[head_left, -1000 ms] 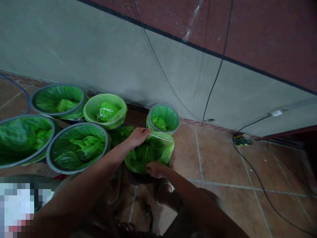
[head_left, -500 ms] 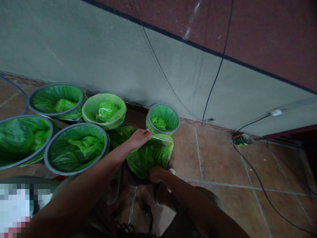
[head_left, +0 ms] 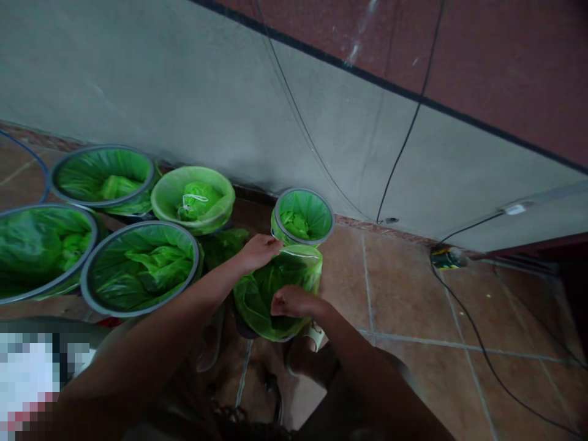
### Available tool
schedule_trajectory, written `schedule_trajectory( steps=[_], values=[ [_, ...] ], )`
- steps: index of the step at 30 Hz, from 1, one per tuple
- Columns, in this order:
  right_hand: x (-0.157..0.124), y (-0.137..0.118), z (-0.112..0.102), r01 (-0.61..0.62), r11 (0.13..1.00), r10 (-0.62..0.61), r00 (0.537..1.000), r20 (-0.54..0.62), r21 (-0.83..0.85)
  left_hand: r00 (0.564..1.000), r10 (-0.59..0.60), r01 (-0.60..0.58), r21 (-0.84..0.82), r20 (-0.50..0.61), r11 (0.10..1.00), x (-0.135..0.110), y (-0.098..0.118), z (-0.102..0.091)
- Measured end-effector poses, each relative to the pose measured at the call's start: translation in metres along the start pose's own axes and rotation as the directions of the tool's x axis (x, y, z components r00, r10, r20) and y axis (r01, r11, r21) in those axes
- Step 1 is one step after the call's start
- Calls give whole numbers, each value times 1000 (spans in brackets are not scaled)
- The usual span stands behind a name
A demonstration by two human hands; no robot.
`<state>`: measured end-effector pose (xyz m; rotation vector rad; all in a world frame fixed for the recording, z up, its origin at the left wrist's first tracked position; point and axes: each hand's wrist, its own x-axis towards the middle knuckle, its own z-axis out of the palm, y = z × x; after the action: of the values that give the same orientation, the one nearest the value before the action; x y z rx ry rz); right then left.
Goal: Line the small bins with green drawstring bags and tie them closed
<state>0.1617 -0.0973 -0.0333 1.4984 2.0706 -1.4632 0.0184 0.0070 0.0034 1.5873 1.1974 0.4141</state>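
A translucent green bin liner (head_left: 260, 306) with a white-edged rim is draped over a bin between my knees; most of that bin is hidden under it. My left hand (head_left: 261, 252) pinches the liner's upper edge at the far left of the opening. Over the near right part of the opening is my right hand (head_left: 294, 302), its fingers curled closed. Whether anything is between those fingers I cannot make out. Just beyond the liner stands a small grey-rimmed bin (head_left: 303, 215) lined in the same green.
Several green-lined bins stand at the left, among them a grey-rimmed bin (head_left: 141, 269) and one with a folded-over liner (head_left: 193, 199) holding a bundle with white string. A black cable (head_left: 473, 331) crosses the tiled floor at right. A wall (head_left: 184, 110) runs behind.
My right hand has risen from the near edge of the liner to above its opening. The liner's near edge now hangs lower over the bin. My left hand stays at the far edge.
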Motion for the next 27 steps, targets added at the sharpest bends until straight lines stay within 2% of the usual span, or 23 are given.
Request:
schedule_trajectory(
  steps=[3, 6, 9, 11, 13, 15, 17, 19, 21, 22, 23, 24, 25, 27],
  values=[
    [-19, -10, 12, 43, 971, -37, 999, 29, -236, 1000, 6, -6, 9, 1, 1000, 2, -3, 0],
    [-34, -19, 39, -38, 879, -2, 997, -82, -475, 1000, 6, -6, 45, -8, 999, 6, -8, -1],
    [-38, -19, 60, -88, 829, 8, 989, -146, -552, 999, 27, -24, 83, -35, 996, 9, -11, -4],
    [-36, -16, 62, -63, 833, 11, 995, -97, -549, 997, 50, -44, 100, -56, 994, 9, -10, -8],
    [-35, -15, 51, -20, 852, -16, 998, -65, -523, 993, 79, -66, 137, -93, 988, 8, -6, -12],
    [-35, -16, 33, 21, 876, -90, 988, -122, -481, 984, 116, -86, 211, -137, 974, 5, -3, -16],
    [-38, -21, 12, 34, 904, -153, 957, -247, -426, 974, 152, -96, 298, -170, 950, 4, -2, -18],
    [-41, -27, -5, 45, 944, -185, 892, -413, -326, 958, 207, -119, 380, -198, 917, 2, -1, -19],
    [-45, -30, -18, 106, 985, -166, 780, -604, -134, 929, 290, -164, 444, -232, 881, 1, 2, -21],
    [-46, -30, -23, 176, 984, -131, 718, -684, -3, 909, 334, -193, 460, -249, 867, -1, 5, -22],
    [-48, -29, -28, 265, 953, -73, 665, -743, 143, 888, 374, -228, 450, -267, 863, -3, 9, -24],
    [-51, -27, -34, 356, 886, 4, 634, -774, 296, 868, 402, -269, 403, -292, 875, -6, 15, -27],
    [-55, -23, -40, 436, 785, 86, 625, -776, 439, 852, 413, -316, 312, -322, 896, -10, 22, -31],
    [-65, -15, -55, 553, 531, 219, 643, -734, 643, 828, 401, -432, 10, -392, 902, -20, 39, -37]
  ],
)
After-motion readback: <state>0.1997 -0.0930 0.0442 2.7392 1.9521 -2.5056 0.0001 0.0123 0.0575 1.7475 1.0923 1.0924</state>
